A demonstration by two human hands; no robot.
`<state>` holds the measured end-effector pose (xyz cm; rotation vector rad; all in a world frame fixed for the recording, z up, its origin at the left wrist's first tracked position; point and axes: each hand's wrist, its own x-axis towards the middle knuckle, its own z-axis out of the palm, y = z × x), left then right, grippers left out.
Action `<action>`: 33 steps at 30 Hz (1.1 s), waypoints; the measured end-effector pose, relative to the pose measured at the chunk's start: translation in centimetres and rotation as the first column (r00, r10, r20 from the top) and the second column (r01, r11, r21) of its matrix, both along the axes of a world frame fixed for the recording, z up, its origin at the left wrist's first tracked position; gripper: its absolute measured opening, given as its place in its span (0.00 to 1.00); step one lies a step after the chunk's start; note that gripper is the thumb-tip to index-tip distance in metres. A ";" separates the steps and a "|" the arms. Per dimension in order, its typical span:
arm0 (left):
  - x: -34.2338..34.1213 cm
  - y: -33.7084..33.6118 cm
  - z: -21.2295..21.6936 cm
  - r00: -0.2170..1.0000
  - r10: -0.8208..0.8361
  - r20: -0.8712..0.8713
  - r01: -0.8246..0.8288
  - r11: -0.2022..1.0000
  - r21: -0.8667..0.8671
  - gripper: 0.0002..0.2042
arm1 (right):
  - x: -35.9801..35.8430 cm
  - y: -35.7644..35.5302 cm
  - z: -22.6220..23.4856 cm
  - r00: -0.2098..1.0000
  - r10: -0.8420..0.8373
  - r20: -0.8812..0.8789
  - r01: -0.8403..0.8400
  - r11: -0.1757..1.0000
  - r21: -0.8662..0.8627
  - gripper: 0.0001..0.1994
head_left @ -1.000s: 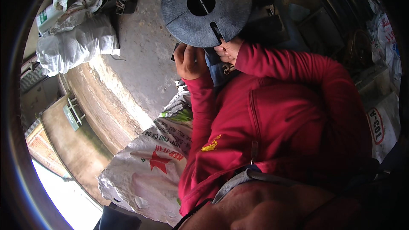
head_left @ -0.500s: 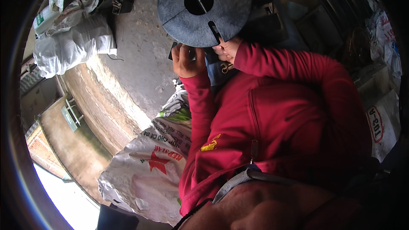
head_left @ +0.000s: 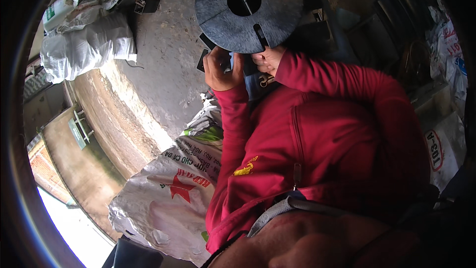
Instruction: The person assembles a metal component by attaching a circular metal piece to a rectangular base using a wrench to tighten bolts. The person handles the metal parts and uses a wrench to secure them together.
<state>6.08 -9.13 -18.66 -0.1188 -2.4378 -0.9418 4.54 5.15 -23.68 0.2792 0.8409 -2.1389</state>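
Observation:
A dark grey round metal plate (head_left: 277, 15) with a centre hole and narrow slots stands before me at the top of the view. At its near rim, my left hand (head_left: 224, 71) has curled fingers and a raised thumb; the fingertips reach toward the underside, and what they grip is hidden. Just to the right, my right hand (head_left: 268, 61) is closed below the near slot, its fingertips partly covered by the rim. A brass-coloured wrench end (head_left: 266, 80) shows directly beneath my right hand; whether the hand touches it I cannot tell.
White sacks (head_left: 89, 47) lie on the concrete floor (head_left: 158, 52) at far left. A printed white sack (head_left: 163, 193) is beside my left arm. Dark cylinders (head_left: 396, 2) stand at far right, with plastic bags (head_left: 448, 44) nearby.
The plate appears shifted slightly right and up in the view, along with its surroundings. Both hands stay at its near rim, my left fingers slightly altered in pose.

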 end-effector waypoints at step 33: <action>-0.3 -1.3 0.0 0.995 -0.080 -0.067 0.061 0.966 -0.250 0.13 | 0.2 0.4 0.8 0.989 -0.054 0.139 0.061 0.997 -0.044 0.14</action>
